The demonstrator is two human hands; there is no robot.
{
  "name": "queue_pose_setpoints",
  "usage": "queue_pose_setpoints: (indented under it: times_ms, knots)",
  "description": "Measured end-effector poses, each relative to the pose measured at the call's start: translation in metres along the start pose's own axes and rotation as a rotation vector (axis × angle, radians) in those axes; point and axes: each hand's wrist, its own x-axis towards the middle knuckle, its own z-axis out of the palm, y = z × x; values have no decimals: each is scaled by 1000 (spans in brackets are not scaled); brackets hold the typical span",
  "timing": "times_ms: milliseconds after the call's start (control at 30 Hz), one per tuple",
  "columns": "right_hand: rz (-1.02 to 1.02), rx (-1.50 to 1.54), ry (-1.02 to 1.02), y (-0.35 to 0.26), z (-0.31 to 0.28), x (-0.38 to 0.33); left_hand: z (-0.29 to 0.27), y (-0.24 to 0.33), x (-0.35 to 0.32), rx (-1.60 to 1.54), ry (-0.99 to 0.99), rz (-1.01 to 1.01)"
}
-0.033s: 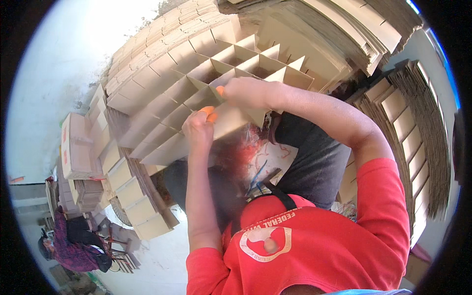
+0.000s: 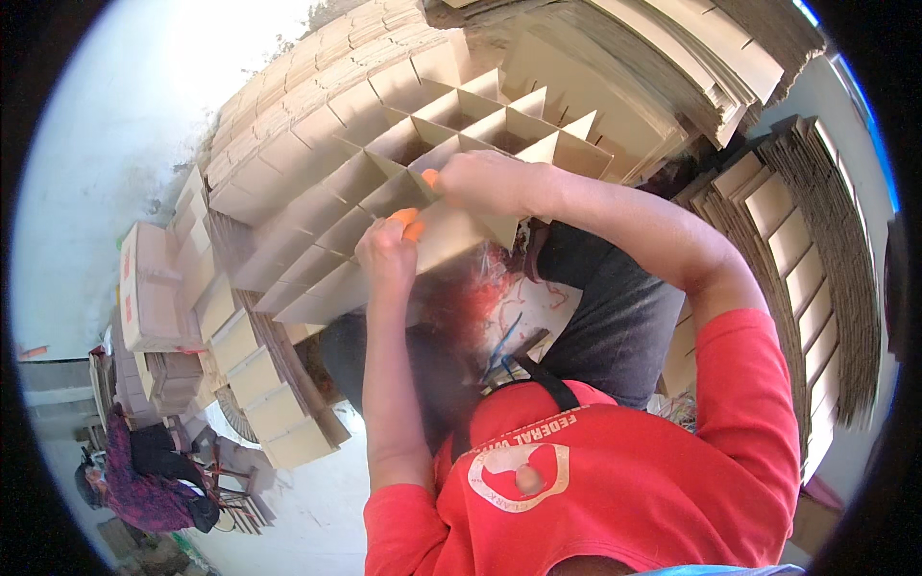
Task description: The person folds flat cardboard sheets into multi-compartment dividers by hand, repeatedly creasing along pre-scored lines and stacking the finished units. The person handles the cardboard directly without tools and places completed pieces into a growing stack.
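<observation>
A cardboard divider (image 2: 447, 235) stands in front of me, its slotted strips crossing to form a grid of open cells. My left hand (image 2: 387, 252) pinches the top edge of the nearest strip, with orange covers on the fingertips. Farther right along the same part of the grid, my right hand (image 2: 485, 182) is closed on a strip edge, and an orange cover shows at its fingers. The fingertips behind the cardboard are partly hidden. Both hands are close together, a short gap between them.
Long stacks of slotted cardboard strips (image 2: 317, 115) lie beyond the grid, with more stacks (image 2: 807, 240) at the right. A white carton (image 2: 154, 288) rests on cardboard at the left. Another person (image 2: 144, 475) sits at the lower left. Red scraps (image 2: 480, 298) lie between my legs.
</observation>
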Motion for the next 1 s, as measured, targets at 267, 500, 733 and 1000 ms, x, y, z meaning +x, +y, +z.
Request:
queue_pose_setpoints:
  times_ms: [267, 500, 733, 1000]
  knots:
    - [432, -502, 752, 119, -26, -87, -22, 12, -6, -64, 73, -4]
    - [788, -672, 285, 174, -17, -163, -36, -4, -24, 52, 109, -11]
    - [990, -321, 510, 181, -39, -165, -42, -10, -29, 96, 122, -9]
    - [922, -319, 704, 169, -44, -164, -47, -16, -30, 72, 134, -1]
